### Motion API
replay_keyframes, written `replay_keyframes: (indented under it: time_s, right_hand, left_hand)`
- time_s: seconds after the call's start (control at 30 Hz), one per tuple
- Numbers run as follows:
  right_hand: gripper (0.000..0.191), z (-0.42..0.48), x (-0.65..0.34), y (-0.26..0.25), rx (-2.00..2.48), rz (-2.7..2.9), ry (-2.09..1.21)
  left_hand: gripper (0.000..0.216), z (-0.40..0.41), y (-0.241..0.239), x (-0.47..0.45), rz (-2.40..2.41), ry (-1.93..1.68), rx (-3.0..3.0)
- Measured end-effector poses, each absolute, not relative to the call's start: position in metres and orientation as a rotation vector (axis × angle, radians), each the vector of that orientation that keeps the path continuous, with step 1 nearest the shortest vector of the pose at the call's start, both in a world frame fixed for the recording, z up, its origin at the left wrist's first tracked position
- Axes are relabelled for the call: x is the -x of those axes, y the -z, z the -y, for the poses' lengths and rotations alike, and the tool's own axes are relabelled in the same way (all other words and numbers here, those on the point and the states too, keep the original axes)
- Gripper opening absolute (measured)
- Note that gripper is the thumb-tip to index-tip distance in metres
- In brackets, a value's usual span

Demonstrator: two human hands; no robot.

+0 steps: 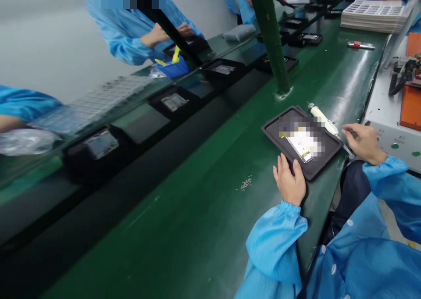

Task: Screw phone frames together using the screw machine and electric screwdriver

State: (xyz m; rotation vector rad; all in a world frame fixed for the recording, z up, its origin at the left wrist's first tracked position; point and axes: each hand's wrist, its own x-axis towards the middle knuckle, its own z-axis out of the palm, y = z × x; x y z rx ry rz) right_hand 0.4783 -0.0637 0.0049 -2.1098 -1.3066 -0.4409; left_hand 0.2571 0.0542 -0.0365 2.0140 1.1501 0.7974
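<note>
At right of centre, the left hand (288,183) presses flat, fingers together, on the black tray (329,152)'s near edge — steadying it — while the right hand (361,142) pinches the white syringe (324,120) beside it.

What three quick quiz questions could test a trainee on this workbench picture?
1. True or false: the left hand rests on the near edge of the black tray.
2. What does the right hand touch? A) white syringe-like tool B) red pen C) blue bin
3. What colour is the belt under the tray?

Key: 1 true; 2 A; 3 green.
</note>
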Motion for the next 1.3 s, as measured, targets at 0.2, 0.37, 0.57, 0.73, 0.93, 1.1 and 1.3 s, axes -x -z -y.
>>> replay_keyframes:
  time_s: [0.2,0.37,0.57,0.73,0.93,1.1,1.3]
  right_hand:
    - [0.048,0.018,-0.528,-0.014,2.207,1.997,0.589]
    - [0.052,-0.04,-0.562,-0.021,2.004,2.737,0.62]
    - [0.044,-0.064,-0.551,-0.042,2.177,2.464,0.676]
    - [0.03,-0.049,-0.489,-0.065,2.304,1.771,0.202]
    - [0.048,-0.05,-0.446,-0.089,2.458,1.139,-1.108]
    - [0.054,-0.046,-0.439,-0.086,2.336,0.928,-1.279]
    - [0.053,-0.041,-0.421,-0.069,2.224,0.858,-1.229]
  left_hand:
    - [0.058,-0.052,0.034,-0.259,-1.155,-0.795,-2.035]
    - [0.058,-0.05,0.03,-0.259,-1.146,-0.784,-2.051]
    - [0.057,-0.049,0.027,-0.261,-1.158,-0.782,-2.036]
    - [0.057,-0.048,0.026,-0.262,-1.157,-0.786,-2.022]
    - [0.059,-0.051,0.027,-0.261,-1.159,-0.799,-2.004]
    - [0.057,-0.052,0.036,-0.26,-1.12,-0.952,-1.86]
    - [0.057,-0.05,0.038,-0.26,-0.909,-1.285,-1.554]
